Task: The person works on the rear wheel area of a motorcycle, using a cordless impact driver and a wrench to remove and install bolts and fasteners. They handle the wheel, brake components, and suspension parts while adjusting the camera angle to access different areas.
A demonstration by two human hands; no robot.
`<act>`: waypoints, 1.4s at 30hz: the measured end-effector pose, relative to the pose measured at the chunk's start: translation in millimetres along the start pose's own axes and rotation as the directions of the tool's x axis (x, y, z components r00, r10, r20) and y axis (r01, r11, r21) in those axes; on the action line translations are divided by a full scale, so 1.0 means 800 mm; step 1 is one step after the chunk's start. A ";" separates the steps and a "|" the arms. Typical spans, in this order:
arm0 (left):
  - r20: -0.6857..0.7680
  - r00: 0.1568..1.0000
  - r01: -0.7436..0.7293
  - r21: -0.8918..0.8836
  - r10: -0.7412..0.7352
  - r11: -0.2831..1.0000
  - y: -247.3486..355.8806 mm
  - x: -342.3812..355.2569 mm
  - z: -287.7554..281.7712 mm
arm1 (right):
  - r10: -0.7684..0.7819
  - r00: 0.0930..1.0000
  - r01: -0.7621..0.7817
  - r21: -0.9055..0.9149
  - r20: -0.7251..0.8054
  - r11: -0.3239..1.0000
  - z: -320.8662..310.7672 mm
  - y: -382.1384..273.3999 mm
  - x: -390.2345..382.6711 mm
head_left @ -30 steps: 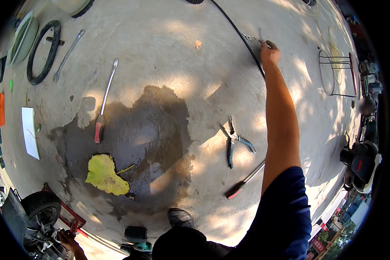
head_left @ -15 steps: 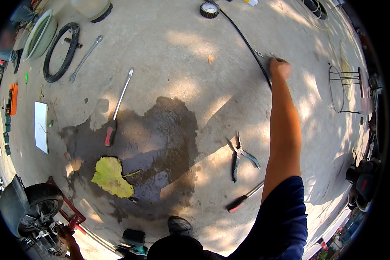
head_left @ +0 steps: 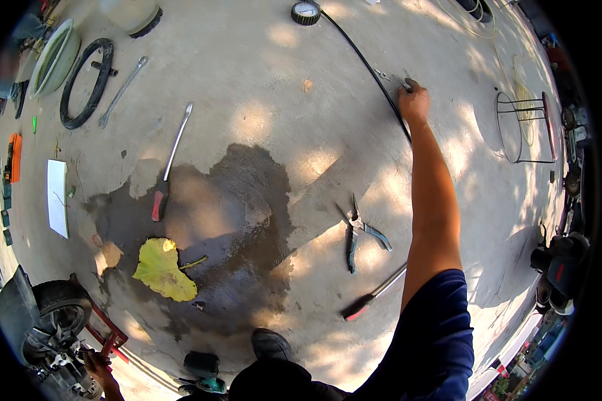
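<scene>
My right hand (head_left: 415, 103) reaches far out over the concrete, right of a black hose (head_left: 370, 60). Its fingers are bent around a small grey metal piece (head_left: 407, 87) whose kind I cannot make out. Another small metal fitting (head_left: 382, 75) lies just left of it, by the hose. At the hose's far end is a round pressure gauge (head_left: 306, 12) with a black rim. At the lower left, my left hand (head_left: 97, 366) is curled beside a wheel (head_left: 63, 304) and a red metal stand (head_left: 114, 337); what it grips is hidden.
Pliers (head_left: 356, 224) with blue handles and a red-black screwdriver (head_left: 358, 307) lie near my right arm. Left are another screwdriver (head_left: 159, 204), a wrench (head_left: 122, 92), a black rubber ring (head_left: 65, 97), a yellow leaf (head_left: 164, 271) and a wet patch (head_left: 247, 194). A wire stand (head_left: 515, 130) stands right.
The view has shifted, so the ground things sit slightly farther left. My right hand has turned a little, and its fingers and the grey metal piece show more. My left hand stays by the wheel.
</scene>
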State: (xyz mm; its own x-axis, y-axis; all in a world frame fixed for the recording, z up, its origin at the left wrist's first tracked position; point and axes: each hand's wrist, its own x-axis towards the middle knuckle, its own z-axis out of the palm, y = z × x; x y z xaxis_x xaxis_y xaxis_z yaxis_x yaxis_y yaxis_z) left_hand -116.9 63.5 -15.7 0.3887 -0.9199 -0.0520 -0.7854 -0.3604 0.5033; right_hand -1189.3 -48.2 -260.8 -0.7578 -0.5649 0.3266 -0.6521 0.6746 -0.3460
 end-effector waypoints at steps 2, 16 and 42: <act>-0.034 0.999 0.030 0.027 -0.029 0.999 0.040 -0.011 0.008 | 0.090 0.994 -0.093 0.051 0.063 0.994 0.002 -0.008 0.006; 0.034 0.989 0.140 0.072 -0.143 0.988 0.017 -0.005 -0.030 | -0.021 0.987 0.053 0.199 -0.159 0.979 0.023 -0.044 -0.004; 0.006 0.992 0.120 0.148 -0.122 0.982 0.022 -0.005 -0.012 | 0.291 0.919 -0.174 -0.387 0.266 0.905 -0.054 -0.024 0.033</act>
State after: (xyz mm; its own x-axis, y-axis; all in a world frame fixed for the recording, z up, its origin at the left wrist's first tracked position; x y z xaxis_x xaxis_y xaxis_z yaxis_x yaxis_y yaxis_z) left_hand -127.7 62.5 1.7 0.4789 -0.8698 -0.1186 -0.7954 -0.4871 0.3606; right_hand -1195.9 -55.8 -207.3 -0.8926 -0.4496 -0.0344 -0.4488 0.8932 -0.0299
